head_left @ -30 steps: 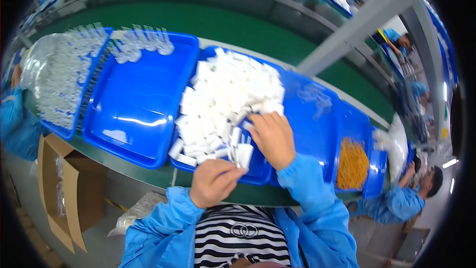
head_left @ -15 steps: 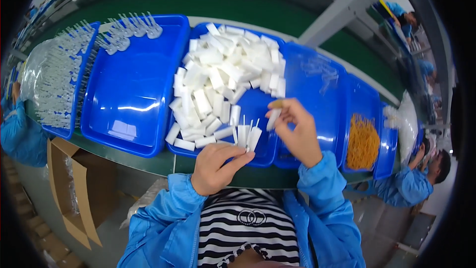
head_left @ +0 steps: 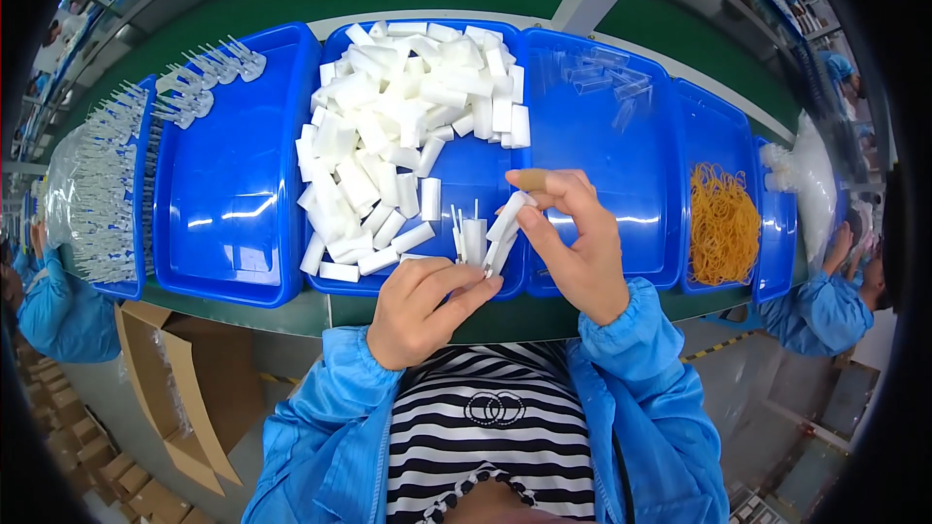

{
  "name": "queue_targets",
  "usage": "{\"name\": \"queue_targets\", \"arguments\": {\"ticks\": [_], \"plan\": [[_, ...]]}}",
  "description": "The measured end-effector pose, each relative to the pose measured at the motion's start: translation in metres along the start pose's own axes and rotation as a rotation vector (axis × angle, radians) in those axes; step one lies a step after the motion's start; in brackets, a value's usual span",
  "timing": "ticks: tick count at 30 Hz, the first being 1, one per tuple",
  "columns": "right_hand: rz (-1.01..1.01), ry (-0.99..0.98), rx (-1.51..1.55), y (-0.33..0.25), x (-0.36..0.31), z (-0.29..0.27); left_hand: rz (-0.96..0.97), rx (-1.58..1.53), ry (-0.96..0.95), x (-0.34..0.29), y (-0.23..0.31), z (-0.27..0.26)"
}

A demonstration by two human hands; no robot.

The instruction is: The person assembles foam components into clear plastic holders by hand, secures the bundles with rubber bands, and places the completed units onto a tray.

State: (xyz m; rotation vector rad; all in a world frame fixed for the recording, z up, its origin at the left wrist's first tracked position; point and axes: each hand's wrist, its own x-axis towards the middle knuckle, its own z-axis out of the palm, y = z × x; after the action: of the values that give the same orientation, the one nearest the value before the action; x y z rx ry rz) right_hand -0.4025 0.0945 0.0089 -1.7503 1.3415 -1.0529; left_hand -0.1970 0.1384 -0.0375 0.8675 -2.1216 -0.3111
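- Clamps a bundle of thin rods [head_left: 456, 230], some sleeved in white cylinders [head_left: 473, 241], in the left grip [head_left: 422, 311].
- Pinches a single cylinder [head_left: 508, 216] in the right grip [head_left: 585, 245], just beside the bundle, contact unclear.
- Holds both over the near edge of a blue tray [head_left: 478, 184] heaped with loose pieces [head_left: 374, 126].
- Has clear tubes [head_left: 629, 89] and orange bands [head_left: 723, 228] to the right.

the small pieces [head_left: 388, 116] are plain white, the trays [head_left: 228, 204] glossy blue, and the tangled bands [head_left: 723, 225] orange-yellow. the person wears a light blue jacket [head_left: 670, 398] over a shirt [head_left: 437, 451] with black and white stripes. the box [head_left: 199, 403] is brown, the bench [head_left: 351, 309] green, and the floor tape [head_left: 723, 344] striped yellow and black.
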Motion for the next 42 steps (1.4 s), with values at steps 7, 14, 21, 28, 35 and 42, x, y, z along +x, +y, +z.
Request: {"name": "queue_targets", "arguments": {"ticks": [7, 14, 21, 28, 35, 42], "plan": [[0.028, 0.009, 0.014, 0.005, -0.001, 0.002, 0.016, 0.015, -0.035, 0.003, 0.0, -0.002], [-0.036, 0.044, -0.025, 0.008, -0.004, 0.007, -0.004, 0.003, 0.003, -0.005, -0.005, 0.003], [-0.158, -0.181, -0.08, 0.0, -0.005, 0.007, -0.05, -0.082, 0.086, -0.01, -0.011, 0.006], [-0.338, -0.142, -0.133, -0.008, -0.011, 0.017, -0.121, -0.076, 0.295, -0.015, -0.013, 0.004], [-0.317, -0.201, -0.061, -0.009, -0.006, 0.026, -0.153, -0.168, 0.265, -0.015, -0.014, -0.01], [-0.266, -0.187, 0.038, -0.011, 0.01, 0.036, -0.238, -0.153, 0.326, -0.027, -0.013, -0.017]]}}
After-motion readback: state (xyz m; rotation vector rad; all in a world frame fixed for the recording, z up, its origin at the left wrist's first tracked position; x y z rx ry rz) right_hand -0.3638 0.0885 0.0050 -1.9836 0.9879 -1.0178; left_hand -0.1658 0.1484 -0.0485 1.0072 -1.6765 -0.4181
